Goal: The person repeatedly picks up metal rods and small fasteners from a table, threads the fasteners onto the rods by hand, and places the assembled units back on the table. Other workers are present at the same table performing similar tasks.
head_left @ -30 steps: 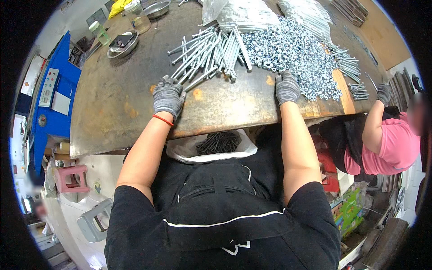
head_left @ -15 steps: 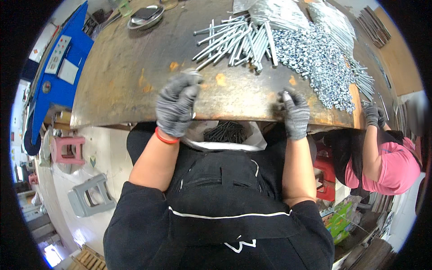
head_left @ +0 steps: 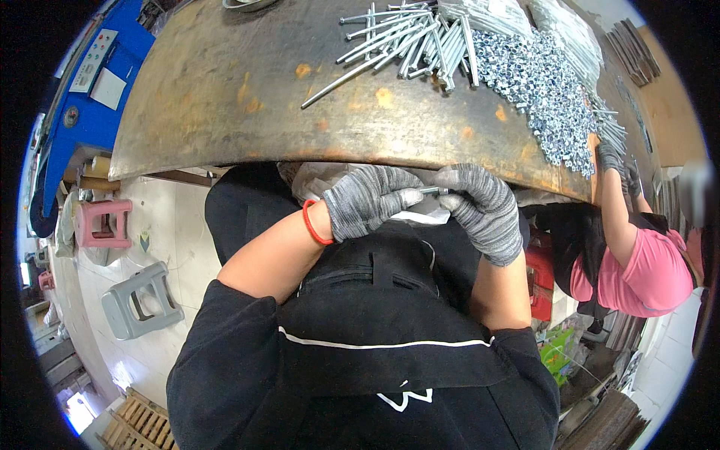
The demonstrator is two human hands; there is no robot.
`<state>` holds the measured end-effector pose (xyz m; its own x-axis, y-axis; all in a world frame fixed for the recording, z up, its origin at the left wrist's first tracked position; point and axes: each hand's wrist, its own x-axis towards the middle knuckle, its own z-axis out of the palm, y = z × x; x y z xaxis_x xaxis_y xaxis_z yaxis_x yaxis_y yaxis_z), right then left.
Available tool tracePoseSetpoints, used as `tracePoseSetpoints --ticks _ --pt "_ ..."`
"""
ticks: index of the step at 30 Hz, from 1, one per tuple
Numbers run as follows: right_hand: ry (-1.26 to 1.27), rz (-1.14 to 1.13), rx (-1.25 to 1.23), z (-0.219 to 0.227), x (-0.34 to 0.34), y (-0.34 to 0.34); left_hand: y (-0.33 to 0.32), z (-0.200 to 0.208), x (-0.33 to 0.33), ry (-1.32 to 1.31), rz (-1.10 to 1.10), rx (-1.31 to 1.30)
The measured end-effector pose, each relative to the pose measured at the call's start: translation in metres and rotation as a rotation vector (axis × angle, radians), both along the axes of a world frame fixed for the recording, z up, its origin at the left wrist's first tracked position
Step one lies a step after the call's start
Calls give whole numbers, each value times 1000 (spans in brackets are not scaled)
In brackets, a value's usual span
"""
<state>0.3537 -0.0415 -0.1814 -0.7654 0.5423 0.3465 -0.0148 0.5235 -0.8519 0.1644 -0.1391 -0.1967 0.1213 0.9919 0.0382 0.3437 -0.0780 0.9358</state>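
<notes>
Bolt [head_left: 430,190], silvery, slim and partly hidden, sits pinched in the grip of left hand [head_left: 373,201] and right hand [head_left: 484,211].

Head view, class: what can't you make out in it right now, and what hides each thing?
All in the head view:
- Ends of the metal piece: covered by the gloved left hand and right hand.
- Inside of the white bag: blocked by both hands.
- Rest of the metal bowl: cut off by the top edge.
- Number of nuts: too small and heaped to count.
</notes>
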Motion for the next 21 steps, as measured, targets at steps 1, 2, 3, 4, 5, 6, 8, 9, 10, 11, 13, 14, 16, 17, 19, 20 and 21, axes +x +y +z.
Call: tracePoseSetpoints --ticks 1,2,3,4,5,6,8,9,10,11,13,14,16,17,19,20,21 --pt "-74 -50 -50 4 0 -4 -1 -3 2 -31 18 -43" --pt "-140 -98 -64 7 -1 -6 0 -5 2 -58 31 -80" --pt "-207 -146 -78 9 -2 -9 1 -13 3 80 62 35" --pt "-273 -193 -92 10 -4 -10 0 -15 5 133 62 76" --pt "-282 -231 101 7 -6 -10 0 -22 6 269 47 198" --pt "-335 -243 182 8 -7 -11 -1 -27 8 404 32 321" --pt "-437 -315 399 0 -6 -13 -6 -30 14 387 95 364" --pt "-366 -329 341 -5 -7 -14 -6 -29 16 342 110 307" --pt "-295 -343 283 -10 -9 -15 -7 -29 19 298 124 251" --pt "-223 -355 227 -15 -11 -17 -8 -32 20 285 122 255" --pt "-61 -413 -76 -23 -19 -23 -10 -32 28 209 120 252" --pt "18 -443 -226 -27 -19 -25 -10 -27 33 166 115 250" --pt "357 -286 -789 -30 -31 -29 -5 -14 36 247 107 325" --pt "434 -197 -914 -19 -37 -36 1 -15 31 400 164 469" --pt "238 -9 -597 -12 -32 -37 24 -43 10 -66 386 411" --pt "71 68 -190 -6 -24 -36 28 -48 -1 -354 430 201" --pt "-6 98 83 1 -18 -40 33 -39 -11 -655 521 15"
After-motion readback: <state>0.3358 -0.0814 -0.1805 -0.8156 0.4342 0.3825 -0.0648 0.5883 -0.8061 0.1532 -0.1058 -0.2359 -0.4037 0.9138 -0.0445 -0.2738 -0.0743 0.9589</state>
